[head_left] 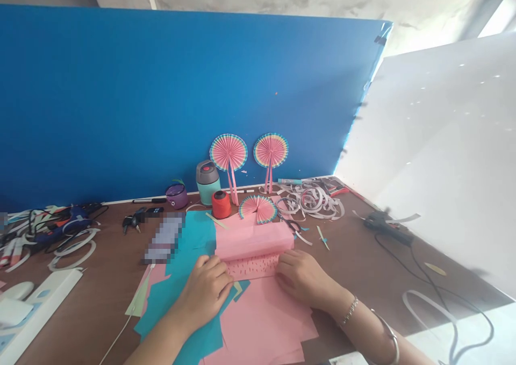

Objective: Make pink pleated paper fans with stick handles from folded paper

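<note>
A pink sheet of paper [253, 238] lies in front of me, its far part curled over and a strip with small dark red marks showing along the near side. My left hand [207, 287] grips the strip's left end with curled fingers. At the right end my right hand [300, 276] pinches the same sheet, its fingertips partly hidden. Underneath are more pink sheets [262, 319] and teal paper [181, 295]. Just beyond the curled sheet is a pleated pink paper fan [258, 209], partly opened, with a teal edge.
Two round paper fans [228, 152] stand against the blue partition [161, 96]. Nearby are a teal jar [208, 185], a red thread spool [221, 205], scissors [291, 224] and tangled white strips [318, 201]. A power strip [44, 316] is at left, a corded glue gun [387, 228] at right.
</note>
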